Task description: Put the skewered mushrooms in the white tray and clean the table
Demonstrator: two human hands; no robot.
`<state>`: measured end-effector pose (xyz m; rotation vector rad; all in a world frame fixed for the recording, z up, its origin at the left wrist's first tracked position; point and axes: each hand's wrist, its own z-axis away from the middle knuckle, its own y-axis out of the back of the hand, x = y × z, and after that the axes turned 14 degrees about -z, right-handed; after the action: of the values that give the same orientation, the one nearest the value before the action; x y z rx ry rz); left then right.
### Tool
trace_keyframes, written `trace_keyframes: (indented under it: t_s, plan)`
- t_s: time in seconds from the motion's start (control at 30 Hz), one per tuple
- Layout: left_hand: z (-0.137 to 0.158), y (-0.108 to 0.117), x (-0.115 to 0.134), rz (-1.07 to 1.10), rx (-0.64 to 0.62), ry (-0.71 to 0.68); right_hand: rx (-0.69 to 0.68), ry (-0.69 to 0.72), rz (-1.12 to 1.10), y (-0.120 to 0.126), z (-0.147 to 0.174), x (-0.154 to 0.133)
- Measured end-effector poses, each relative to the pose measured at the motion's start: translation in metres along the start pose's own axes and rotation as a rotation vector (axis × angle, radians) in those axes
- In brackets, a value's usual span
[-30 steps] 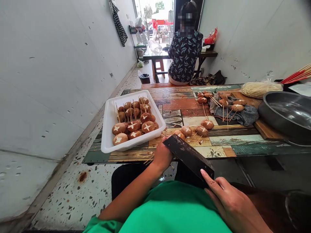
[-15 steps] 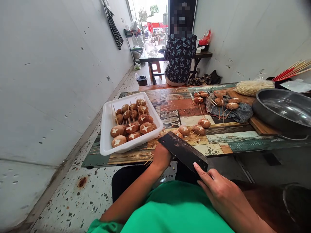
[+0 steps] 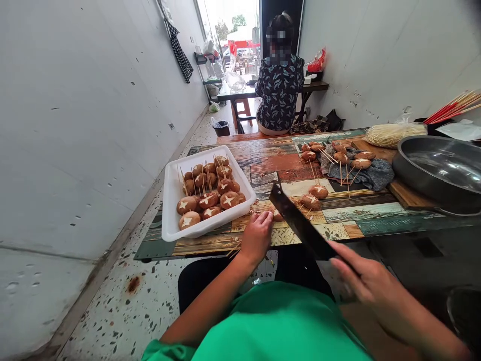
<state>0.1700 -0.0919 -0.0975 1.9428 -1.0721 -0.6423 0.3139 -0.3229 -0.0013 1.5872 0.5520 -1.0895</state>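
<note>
One knife in the right hand, with fingers wrapped around its lower end; slanting up toward the left (dark, and partly blurred), above the near edge of the bench. At the left hand, fingers bent and pressed together, with tips at one mushroom on the bench, between the white tray and the knife; cannot tell whether pinching it or only touching. In the tray, many cut mushrooms, with pale crosses. To the right of the knife, two spare mushrooms; farther, a grey cloth.
</note>
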Motion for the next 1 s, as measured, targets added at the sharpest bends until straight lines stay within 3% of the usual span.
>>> trace_keyframes:
  t_s: [0.1,0.3,0.5,0.77,1.0]
  plan:
    - [0.000,-0.001,0.000,-0.030,0.040,0.003,-0.072,-0.317,-0.354,0.027,-0.002,0.006]
    - [-0.001,-0.001,-0.006,0.010,0.036,0.013,-0.173,-0.502,-0.620,0.047,-0.017,0.026]
    - [-0.002,0.000,-0.008,0.009,0.092,-0.015,-0.207,-0.543,-0.666,0.057,-0.022,0.029]
    - [-0.005,0.005,-0.008,0.040,0.078,0.002,-0.215,-0.580,-0.656,0.066,-0.028,0.038]
    - [-0.005,0.005,-0.006,0.049,0.121,0.003,-0.254,-0.626,-0.752,0.062,-0.054,0.040]
